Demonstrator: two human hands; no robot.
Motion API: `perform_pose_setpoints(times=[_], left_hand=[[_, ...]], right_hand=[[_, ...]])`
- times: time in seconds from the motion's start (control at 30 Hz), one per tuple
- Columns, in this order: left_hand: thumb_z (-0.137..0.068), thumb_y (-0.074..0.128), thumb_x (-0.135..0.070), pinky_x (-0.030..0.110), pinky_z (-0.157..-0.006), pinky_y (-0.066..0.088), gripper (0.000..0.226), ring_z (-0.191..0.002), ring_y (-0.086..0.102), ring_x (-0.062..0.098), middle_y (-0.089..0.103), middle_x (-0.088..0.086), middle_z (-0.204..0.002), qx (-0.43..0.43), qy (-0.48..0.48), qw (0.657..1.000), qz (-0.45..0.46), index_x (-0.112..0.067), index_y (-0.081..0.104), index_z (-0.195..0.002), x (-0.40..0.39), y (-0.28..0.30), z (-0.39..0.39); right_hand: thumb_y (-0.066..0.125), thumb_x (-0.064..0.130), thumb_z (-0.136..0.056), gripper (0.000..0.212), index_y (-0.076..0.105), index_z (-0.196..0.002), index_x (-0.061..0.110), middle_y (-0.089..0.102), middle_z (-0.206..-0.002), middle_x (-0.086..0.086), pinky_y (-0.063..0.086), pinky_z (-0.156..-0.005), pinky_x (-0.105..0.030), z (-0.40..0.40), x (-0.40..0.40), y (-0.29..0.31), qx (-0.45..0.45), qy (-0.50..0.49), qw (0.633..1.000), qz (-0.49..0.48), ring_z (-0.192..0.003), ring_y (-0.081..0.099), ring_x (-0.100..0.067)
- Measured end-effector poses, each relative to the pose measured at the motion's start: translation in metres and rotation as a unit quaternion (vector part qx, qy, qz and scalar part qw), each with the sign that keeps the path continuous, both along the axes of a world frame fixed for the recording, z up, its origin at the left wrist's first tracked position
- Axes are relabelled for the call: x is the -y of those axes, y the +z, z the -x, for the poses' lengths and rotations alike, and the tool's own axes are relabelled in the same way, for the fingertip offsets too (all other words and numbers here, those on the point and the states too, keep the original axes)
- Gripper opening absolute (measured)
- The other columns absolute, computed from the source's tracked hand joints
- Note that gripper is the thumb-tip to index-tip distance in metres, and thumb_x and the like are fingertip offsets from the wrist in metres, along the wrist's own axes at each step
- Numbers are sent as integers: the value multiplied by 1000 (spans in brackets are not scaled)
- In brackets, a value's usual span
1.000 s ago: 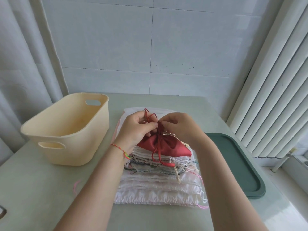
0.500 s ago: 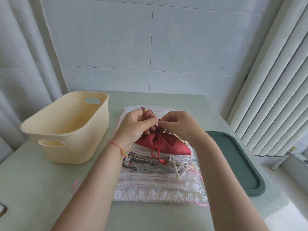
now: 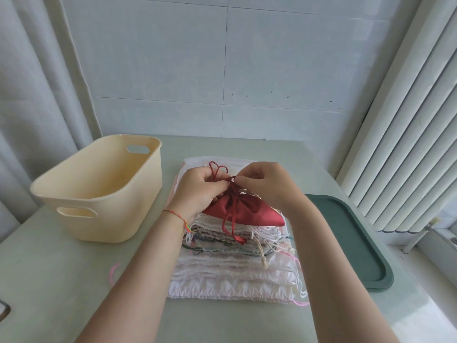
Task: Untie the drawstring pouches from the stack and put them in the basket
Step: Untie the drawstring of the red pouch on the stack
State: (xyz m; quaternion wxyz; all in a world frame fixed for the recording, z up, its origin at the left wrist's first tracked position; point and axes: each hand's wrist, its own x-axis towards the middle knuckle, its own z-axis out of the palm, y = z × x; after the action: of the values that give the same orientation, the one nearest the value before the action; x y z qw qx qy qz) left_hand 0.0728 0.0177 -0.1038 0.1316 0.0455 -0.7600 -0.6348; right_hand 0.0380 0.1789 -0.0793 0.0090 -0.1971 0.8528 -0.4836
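Observation:
A red drawstring pouch [image 3: 249, 211] lies on top of a stack of pale pouches [image 3: 235, 268] in the middle of the table. My left hand [image 3: 197, 191] pinches the red cord at the pouch's gathered neck, with cord loops [image 3: 217, 168] sticking up above its fingers. My right hand [image 3: 264, 184] pinches the same knot from the right side. Two red cord ends hang down over the stack's front. The cream plastic basket [image 3: 103, 214] stands to the left with nothing visible inside.
A dark green tray [image 3: 356, 243] lies right of the stack, near the table's right edge. A pink string [image 3: 112, 271] lies on the table left of my left forearm. Curtains hang at left, vertical blinds at right, and a tiled wall is behind.
Both hands have stayed at the red pouch's knot, working the cord. The loops above my left hand stand a little higher and more spread.

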Motion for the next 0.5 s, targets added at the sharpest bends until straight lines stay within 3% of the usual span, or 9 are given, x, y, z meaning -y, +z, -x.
perform_pose_setpoints(times=[0.13,0.3,0.43,0.5], left_hand=[[-85,65,1,17,-50,45,14,-56,58,10,66,1,-67,-30,6,999,-20,-12,70,-85,1,-1,3],[-86,63,9,21,-53,52,23,-57,60,8,61,-11,-61,-62,-12,996,-56,-14,61,-80,-4,0,3],[-85,63,10,19,-55,51,24,-59,61,5,62,0,-70,-79,-30,994,-65,-12,60,-77,-6,-1,2],[-84,65,10,19,-56,52,21,-62,61,5,61,2,-75,-80,-33,994,-75,-10,60,-80,-6,-2,3]], right_hand=[[61,27,-91,19,73,-76,22,68,-68,10,45,-65,-18,-1,1,1,16,15,1000,9,-63,58,-1],[65,14,-89,6,71,-92,16,73,-78,-2,53,-76,-29,1,4,-5,46,19,998,29,-66,63,-7],[72,25,-86,10,75,-90,17,75,-82,3,54,-81,-28,0,3,-6,62,31,997,16,-77,69,-9],[73,22,-84,5,74,-84,17,75,-80,1,54,-78,-29,-1,3,-5,59,21,998,17,-74,68,-9]])
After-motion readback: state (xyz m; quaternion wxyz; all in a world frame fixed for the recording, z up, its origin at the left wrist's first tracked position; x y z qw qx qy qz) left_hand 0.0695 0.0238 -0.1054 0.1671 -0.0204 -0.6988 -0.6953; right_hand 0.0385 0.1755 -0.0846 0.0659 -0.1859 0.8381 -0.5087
